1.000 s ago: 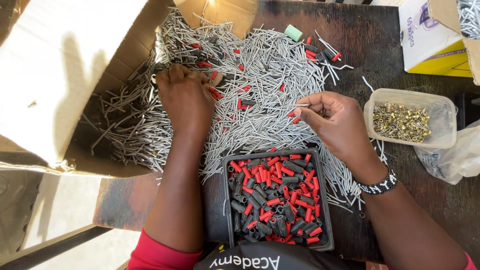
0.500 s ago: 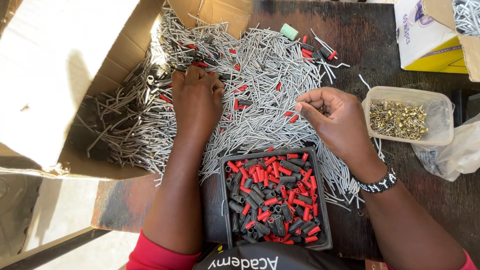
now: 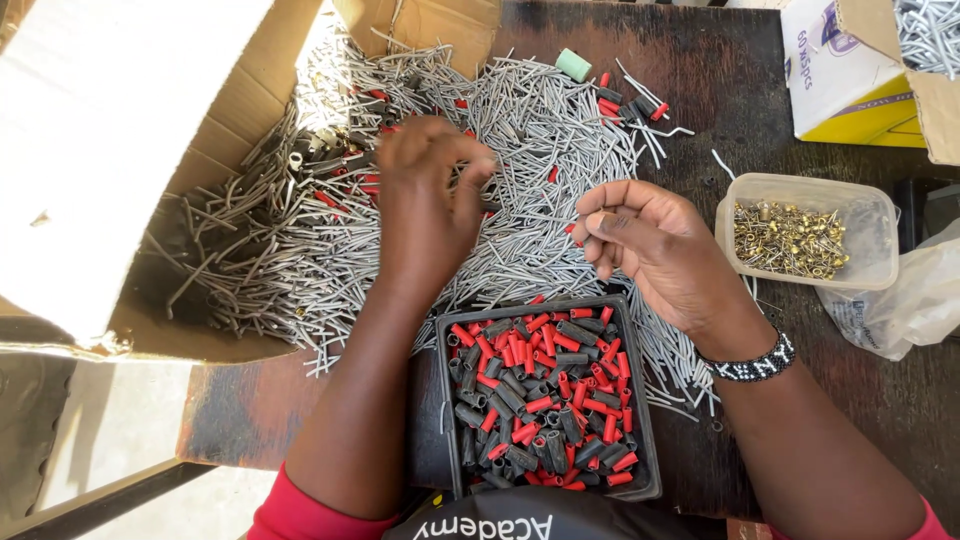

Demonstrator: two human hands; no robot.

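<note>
A big pile of thin grey rods (image 3: 540,130) with red and dark sleeves mixed in covers the dark table. My left hand (image 3: 430,200) hovers over the pile's left part with its fingers curled downward; it is blurred, and I cannot see whether it holds anything. Over the right side of the pile, my right hand (image 3: 650,240) has thumb and fingertips pinched together, and nothing shows between them. Just below both hands stands a black tray (image 3: 648,450) full of red and dark grey sleeves.
An open cardboard box (image 3: 120,150) lies on the left, with rods spilling out of it. A clear plastic tub (image 3: 800,185) of small brass parts stands at the right beside a plastic bag (image 3: 910,300). A white and yellow carton (image 3: 840,80) holding more rods and a small green cylinder (image 3: 573,65) sit at the back.
My left hand has lifted off the pile, moved a little right and curled its fingers. My right hand has risen slightly, still pinched. The camera view has shifted.
</note>
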